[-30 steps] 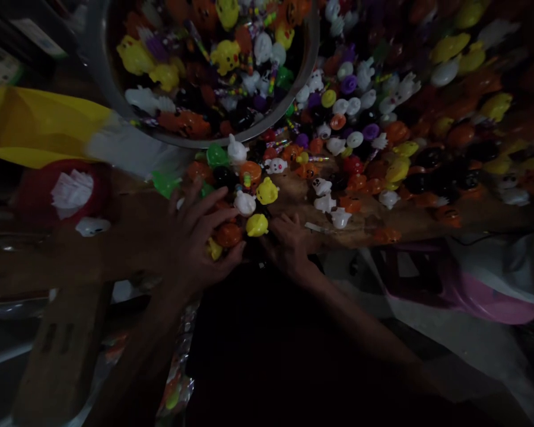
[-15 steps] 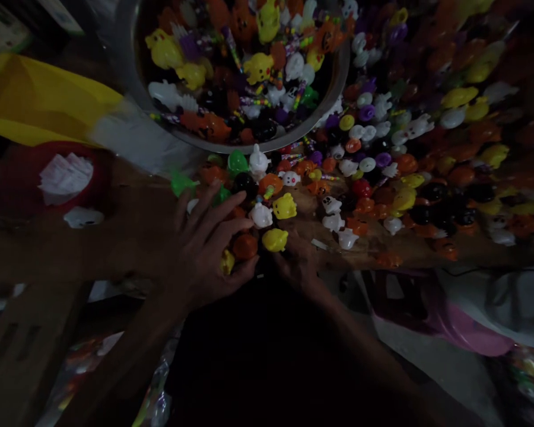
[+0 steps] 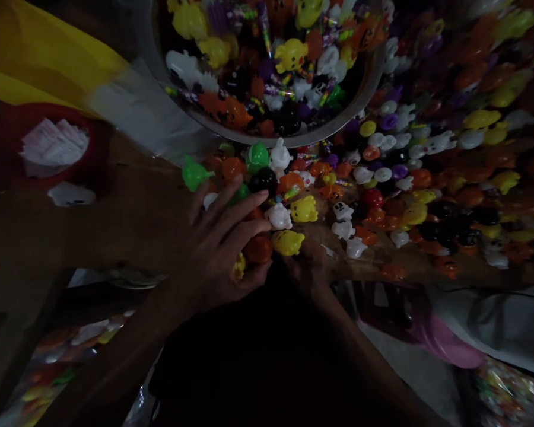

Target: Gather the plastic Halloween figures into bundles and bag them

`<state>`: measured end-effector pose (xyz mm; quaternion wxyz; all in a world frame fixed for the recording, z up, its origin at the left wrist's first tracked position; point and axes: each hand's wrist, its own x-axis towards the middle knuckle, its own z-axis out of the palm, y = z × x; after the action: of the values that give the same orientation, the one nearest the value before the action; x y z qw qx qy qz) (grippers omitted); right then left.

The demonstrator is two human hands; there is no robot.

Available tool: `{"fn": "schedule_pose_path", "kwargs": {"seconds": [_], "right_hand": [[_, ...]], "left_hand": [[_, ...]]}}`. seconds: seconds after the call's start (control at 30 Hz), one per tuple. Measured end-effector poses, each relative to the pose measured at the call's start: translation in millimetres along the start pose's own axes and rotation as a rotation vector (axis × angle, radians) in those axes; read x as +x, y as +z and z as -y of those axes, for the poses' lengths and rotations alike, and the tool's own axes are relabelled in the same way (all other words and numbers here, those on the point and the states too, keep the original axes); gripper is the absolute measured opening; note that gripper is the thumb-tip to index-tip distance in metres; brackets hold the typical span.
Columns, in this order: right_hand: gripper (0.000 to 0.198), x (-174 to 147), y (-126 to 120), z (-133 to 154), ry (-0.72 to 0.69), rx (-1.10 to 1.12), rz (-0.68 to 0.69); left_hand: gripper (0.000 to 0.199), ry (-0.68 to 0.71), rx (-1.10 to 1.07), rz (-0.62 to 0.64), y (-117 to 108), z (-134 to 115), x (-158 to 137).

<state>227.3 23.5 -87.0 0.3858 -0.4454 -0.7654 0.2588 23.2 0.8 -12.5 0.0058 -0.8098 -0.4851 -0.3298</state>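
Half spread with left hand loosely around an orange toy, could tip the neighbouring yellow toy off the table by closing; cannot tell grip of right hand.

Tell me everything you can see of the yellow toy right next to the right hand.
The yellow toy is small, rounded and slightly glossy, seemingly plastic. It lies near the front edge of the wooden table, just right of an orange toy and in front of a white toy. Whether the right hand touches it is too dark to tell.
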Motion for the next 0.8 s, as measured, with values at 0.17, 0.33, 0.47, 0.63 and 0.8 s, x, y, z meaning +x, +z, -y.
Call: {"fn": "schedule_pose_path", "kwargs": {"seconds": [0.17,0.33,0.47,0.63,0.8], "right_hand": [[0.015,2,-5,5,-0.057,0.022,0.050],[0.016,0,-5,-1,-0.113,-0.035,0.138],[0.015,-1,-1,-6,-0.156,-0.037,0.148],[0.016,-6,3,3,-0.184,-0.161,0.028],[0.023,-12,15,-11,-0.242,-0.294,-0.081]], "left_hand": [[0.038,0.000,-0.007,0.012,1,2,-1],[0.036,-0.020,-0.025,0.006,1,3,1],[0.038,-0.020,-0.031,0.002,4,5,-1],[0.036,-0.023,-0.018,0.007,-1,-4,2],[0.048,-0.034,0.040,-0.037,-3,-25,15]]}}
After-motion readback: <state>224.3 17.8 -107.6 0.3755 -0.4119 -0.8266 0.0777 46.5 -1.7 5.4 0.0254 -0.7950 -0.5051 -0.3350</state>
